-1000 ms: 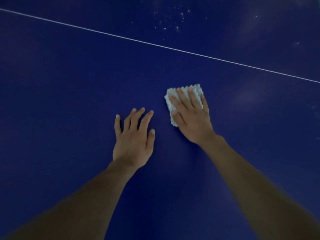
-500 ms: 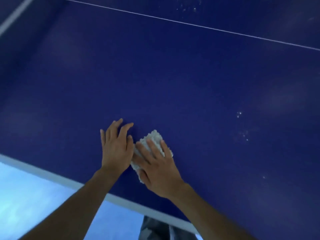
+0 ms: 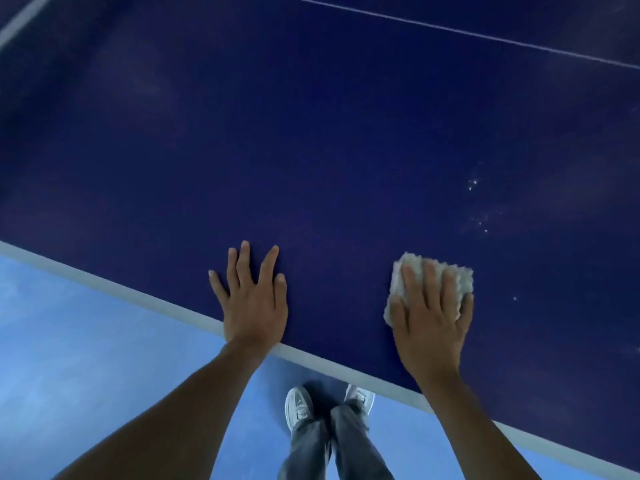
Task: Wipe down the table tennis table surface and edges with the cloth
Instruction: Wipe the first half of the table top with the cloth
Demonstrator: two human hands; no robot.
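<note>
The dark blue table tennis table (image 3: 311,150) fills most of the view, its pale near edge (image 3: 145,296) running diagonally from left to lower right. A small white textured cloth (image 3: 464,282) lies flat on the surface near that edge. My right hand (image 3: 429,317) presses down on the cloth with straight, spread fingers and covers most of it. My left hand (image 3: 254,299) rests flat on the bare table to the left of the cloth, fingers spread, its heel at the edge.
White specks (image 3: 479,209) dot the surface above and right of the cloth. A thin white line (image 3: 450,29) crosses the far table. Below the edge are the light blue floor (image 3: 69,358) and my legs and white shoes (image 3: 299,407).
My hands have slid back to the near edge of the table. The right hand carried the cloth to the right, away from the left hand, which it was touching half a second ago.
</note>
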